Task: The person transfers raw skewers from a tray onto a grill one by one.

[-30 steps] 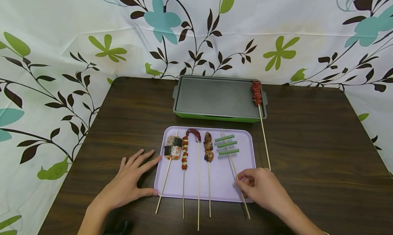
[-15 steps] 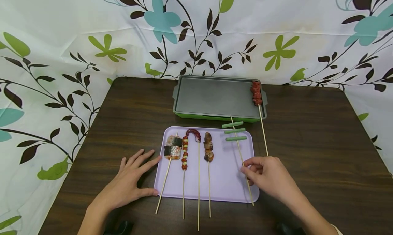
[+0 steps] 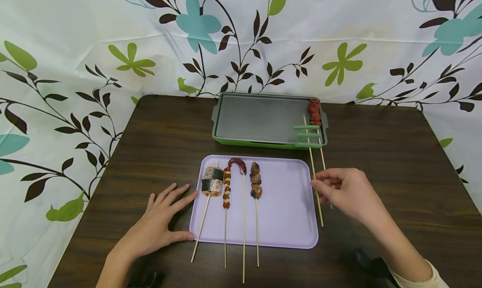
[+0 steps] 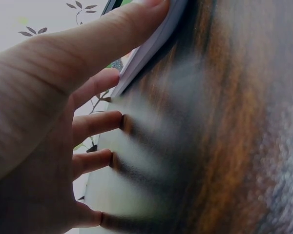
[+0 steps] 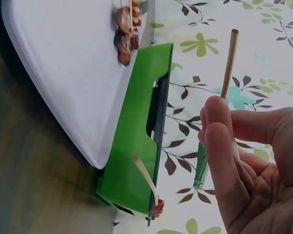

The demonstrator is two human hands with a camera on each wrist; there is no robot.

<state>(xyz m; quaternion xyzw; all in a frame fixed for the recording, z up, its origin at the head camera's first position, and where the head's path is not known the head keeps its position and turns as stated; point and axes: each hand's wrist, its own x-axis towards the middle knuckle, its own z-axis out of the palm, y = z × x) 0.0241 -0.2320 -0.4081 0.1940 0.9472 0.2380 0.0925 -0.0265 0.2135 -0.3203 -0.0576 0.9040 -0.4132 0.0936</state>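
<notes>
My right hand [image 3: 344, 192] pinches the stick of a skewer with green bean-like pieces [image 3: 308, 135]. Those pieces appear over the right front of a grey-topped grill [image 3: 260, 116], in front of the red meat skewer [image 3: 314, 111]; the right wrist view shows the held stick raised. Fingers spread, my left hand [image 3: 160, 223] rests on the table with fingertips at the left edge of the lilac tray [image 3: 286, 200]. On that tray lie a fish-like skewer [image 3: 212, 181], a red-and-pale-green skewer [image 3: 226, 187], a tentacle skewer [image 3: 237, 161] and a browned-chunk skewer [image 3: 255, 180].
The grill's green base [image 5: 136, 126] stands behind the tray on the dark wooden table [image 3: 395, 162]. Several stick ends overhang the tray's front rim. A leaf-patterned cloth [image 3: 286, 62] hangs behind the table.
My right hand has carried the green-piece skewer off the tray, forward and right, until its top reached the grill. My left hand has stayed at the tray's left edge.
</notes>
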